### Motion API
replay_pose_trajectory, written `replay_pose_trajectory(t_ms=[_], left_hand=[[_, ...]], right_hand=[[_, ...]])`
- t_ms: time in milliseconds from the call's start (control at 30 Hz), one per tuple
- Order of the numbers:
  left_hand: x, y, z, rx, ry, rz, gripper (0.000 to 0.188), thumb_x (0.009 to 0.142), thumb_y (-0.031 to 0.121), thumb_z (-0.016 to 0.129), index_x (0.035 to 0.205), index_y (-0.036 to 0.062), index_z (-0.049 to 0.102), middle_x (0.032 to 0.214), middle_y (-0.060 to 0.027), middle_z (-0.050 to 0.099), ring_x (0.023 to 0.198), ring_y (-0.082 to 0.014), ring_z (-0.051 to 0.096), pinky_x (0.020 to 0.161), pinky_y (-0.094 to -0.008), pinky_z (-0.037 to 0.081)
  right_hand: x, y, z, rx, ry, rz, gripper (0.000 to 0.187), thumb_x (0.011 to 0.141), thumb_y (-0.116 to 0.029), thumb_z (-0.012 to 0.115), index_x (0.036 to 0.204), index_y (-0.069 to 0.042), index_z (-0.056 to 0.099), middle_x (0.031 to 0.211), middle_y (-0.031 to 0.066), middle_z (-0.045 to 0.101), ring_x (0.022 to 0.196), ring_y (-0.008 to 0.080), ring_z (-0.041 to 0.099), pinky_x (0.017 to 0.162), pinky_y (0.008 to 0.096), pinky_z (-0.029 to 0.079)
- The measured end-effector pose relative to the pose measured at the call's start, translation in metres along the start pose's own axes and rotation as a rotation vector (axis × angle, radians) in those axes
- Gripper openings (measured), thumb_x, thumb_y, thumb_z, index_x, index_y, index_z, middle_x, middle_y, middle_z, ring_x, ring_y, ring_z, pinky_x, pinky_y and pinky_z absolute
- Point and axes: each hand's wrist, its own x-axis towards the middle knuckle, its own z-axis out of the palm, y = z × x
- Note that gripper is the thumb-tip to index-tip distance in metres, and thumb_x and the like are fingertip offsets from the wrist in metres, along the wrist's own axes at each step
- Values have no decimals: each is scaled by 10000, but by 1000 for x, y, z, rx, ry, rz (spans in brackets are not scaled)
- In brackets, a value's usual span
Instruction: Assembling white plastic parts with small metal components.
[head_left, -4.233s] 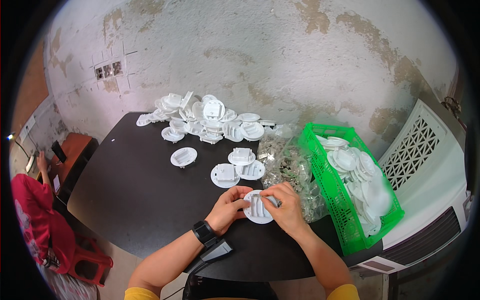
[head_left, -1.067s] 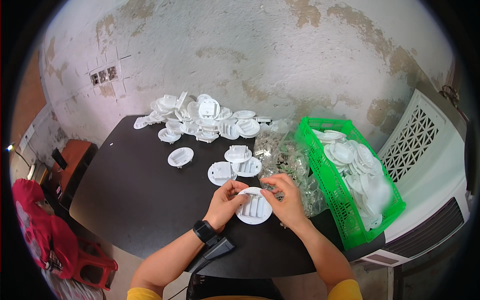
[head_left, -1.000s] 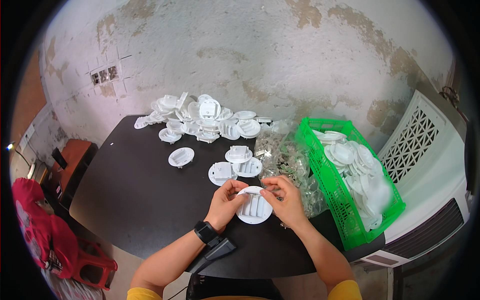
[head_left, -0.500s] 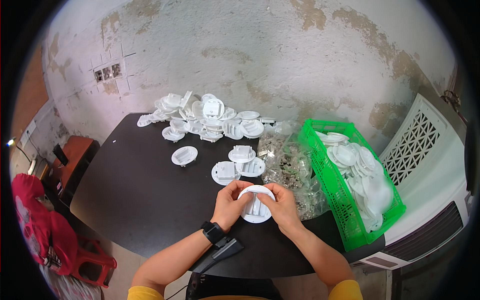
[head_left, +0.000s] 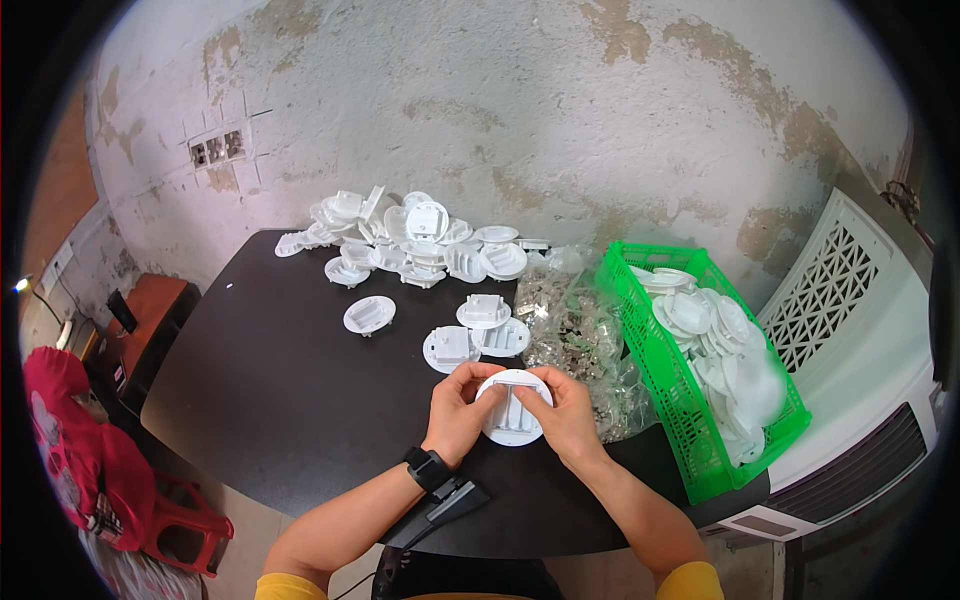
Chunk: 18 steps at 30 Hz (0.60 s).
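Between both hands, over the near part of the dark table, is a round white plastic housing (head_left: 514, 428) with a slotted compartment facing up. My left hand (head_left: 459, 410) grips its left edge, thumb pressed into the compartment. On the opposite edge, my right hand (head_left: 567, 412) is closed the same way, its thumb near the compartment's upper end. Whether a small part sits under the thumbs cannot be made out. Just beyond my hands lie three similar white housings (head_left: 452, 347) close together, and another single housing (head_left: 369, 315) rests farther left.
A heap of white housings (head_left: 425, 222) covers the table's far side. Clear plastic bags of small metal parts (head_left: 580, 335) lie right of centre, beside a green basket (head_left: 668, 410) of white discs. A black device with a cable (head_left: 455, 503) is by my left wrist. A red stool (head_left: 185, 530) stands left.
Almost nothing differs. Both hands keep hold of the white housing in the same place, thumbs still pressed into it, and the view has shifted very slightly.
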Motion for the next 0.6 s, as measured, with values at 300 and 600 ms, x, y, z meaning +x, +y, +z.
replay_pose_trajectory(t_ms=[300, 600], left_hand=[[-1, -5, 3, 65, 38, 69, 170, 858, 36, 631, 1019, -8, 598, 957, -44, 652, 877, -92, 603, 788, -235, 484], [2, -9, 4, 61, 75, 64, 162, 847, 12, 606, 1007, 1, 593, 931, -43, 637, 853, -94, 590, 772, -234, 481]], right_hand=[[-3, 1, 8, -55, 72, -16, 138, 876, -75, 639, 979, 16, 619, 836, 15, 630, 746, 54, 557, 661, 226, 462], [-1, 7, 9, -120, 69, -71, 151, 873, -93, 634, 975, 14, 606, 833, 41, 637, 758, 74, 564, 665, 247, 468]])
